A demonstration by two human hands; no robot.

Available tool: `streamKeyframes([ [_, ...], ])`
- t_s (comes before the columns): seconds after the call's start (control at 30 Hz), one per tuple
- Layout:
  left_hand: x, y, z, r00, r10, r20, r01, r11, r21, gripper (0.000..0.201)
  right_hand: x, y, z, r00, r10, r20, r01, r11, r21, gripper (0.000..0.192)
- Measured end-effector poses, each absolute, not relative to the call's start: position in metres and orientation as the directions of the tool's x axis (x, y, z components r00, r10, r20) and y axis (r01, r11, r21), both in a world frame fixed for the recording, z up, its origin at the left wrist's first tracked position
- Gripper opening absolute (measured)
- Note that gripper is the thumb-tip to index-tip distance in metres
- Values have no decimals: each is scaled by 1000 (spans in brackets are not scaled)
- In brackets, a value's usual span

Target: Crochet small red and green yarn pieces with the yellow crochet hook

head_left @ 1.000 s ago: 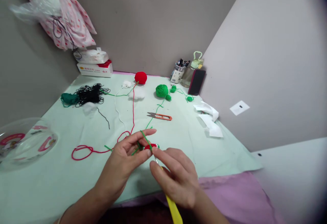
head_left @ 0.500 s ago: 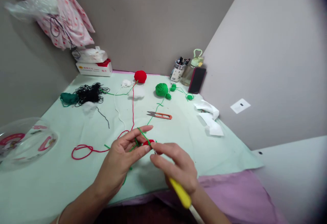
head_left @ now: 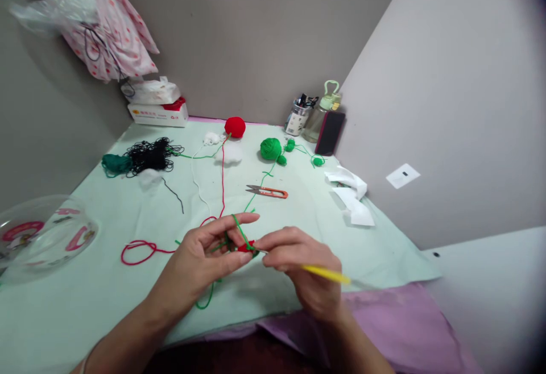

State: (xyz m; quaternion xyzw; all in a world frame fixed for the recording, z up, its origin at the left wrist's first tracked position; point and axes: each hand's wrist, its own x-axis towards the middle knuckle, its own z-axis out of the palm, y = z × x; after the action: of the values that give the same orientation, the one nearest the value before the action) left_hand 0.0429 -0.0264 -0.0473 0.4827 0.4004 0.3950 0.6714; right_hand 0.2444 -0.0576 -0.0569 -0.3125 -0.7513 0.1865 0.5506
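Note:
My left hand (head_left: 209, 249) pinches a small red and green crochet piece (head_left: 245, 246), with green yarn looped over its raised index finger. My right hand (head_left: 305, 263) closes around a crochet hook (head_left: 326, 273) with a yellow handle, its tip at the crochet piece. The handle points to the right, and its far end is blurred. Fingers partly cover the piece. Green yarn runs back from the left hand to a green yarn ball (head_left: 271, 148). Red yarn (head_left: 222, 181) leads up to a red yarn ball (head_left: 235, 127).
Orange thread snips (head_left: 267, 191) lie just beyond the hands. Black yarn (head_left: 151, 154) and a clear plastic bowl (head_left: 46, 237) are on the left. White tissue (head_left: 352, 195), a phone (head_left: 330, 133), a bottle (head_left: 318, 115) and a pen holder (head_left: 297, 118) are on the right.
My right hand has turned, so the yellow hook handle has swung from pointing down toward me to pointing right. The left hand keeps its hold on the crochet piece.

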Motion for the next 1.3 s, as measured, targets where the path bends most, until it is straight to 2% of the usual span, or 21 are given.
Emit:
streamKeyframes([
  [0.07, 46, -28, -46, 281, 953, -113, -53, 133, 990, 42, 244, -55, -55, -188, 695, 694, 279, 715, -641, 20],
  [0.1, 49, -28, -45, 228, 969, -91, -28, 100, 995, 40, 243, -55, -55, -212, 660, 721, 365, 738, -568, 20],
  [0.17, 55, -30, -45, 141, 988, -57, -24, 61, 998, 38, 239, -57, -55, -301, 530, 793, 563, 770, -301, 20],
  [0.23, 59, -32, -45, 111, 993, -48, -60, 55, 997, 37, 233, -62, -57, -370, 419, 829, 683, 727, -62, 19],
  [0.3, 62, -34, -47, 106, 993, -46, -115, 58, 992, 35, 229, -67, -58, -371, 377, 849, 740, 672, 25, 19],
  [0.4, 64, -38, -52, 59, 998, -4, -177, 14, 984, 37, 226, -71, -60, -341, 374, 863, 760, 650, 19, 19],
  [0.5, 65, -41, -59, -20, 980, 199, -120, -200, 973, 40, 228, -71, -64, -324, 389, 862, 733, 679, -30, 20],
  [0.57, 65, -43, -61, -28, 946, 324, -68, -325, 943, 40, 231, -70, -69, -291, 423, 858, 676, 725, -128, 22],
  [0.63, 66, -45, -61, -21, 949, 314, -74, -314, 946, 38, 232, -70, -73, -217, 471, 855, 578, 768, -277, 27],
  [0.73, 68, -48, -55, -19, 989, 147, -164, -148, 975, 34, 235, -73, -75, -138, 529, 838, 476, 777, -412, 35],
  [0.8, 69, -49, -52, -15, 996, 83, -203, -84, 976, 33, 236, -77, -73, -191, 547, 815, 521, 760, -388, 38],
  [0.93, 68, -49, -53, -8, 997, 75, -219, -75, 973, 31, 239, -83, -67, -326, 511, 795, 652, 730, -202, 39],
  [1.13, 69, -54, -53, -50, 997, 53, -220, -63, 973, 31, 240, -82, -66, -373, 437, 818, 715, 698, -47, 33],
  [1.2, 67, -54, -50, 16, 1000, 20, -221, -16, 975, 34, 241, -82, -66, -379, 407, 831, 706, 708, -25, 33],
  [1.3, 62, -50, -44, 299, 943, -144, -285, 233, 930, 49, 245, -83, -62, -387, 398, 832, 677, 735, -36, 34],
])
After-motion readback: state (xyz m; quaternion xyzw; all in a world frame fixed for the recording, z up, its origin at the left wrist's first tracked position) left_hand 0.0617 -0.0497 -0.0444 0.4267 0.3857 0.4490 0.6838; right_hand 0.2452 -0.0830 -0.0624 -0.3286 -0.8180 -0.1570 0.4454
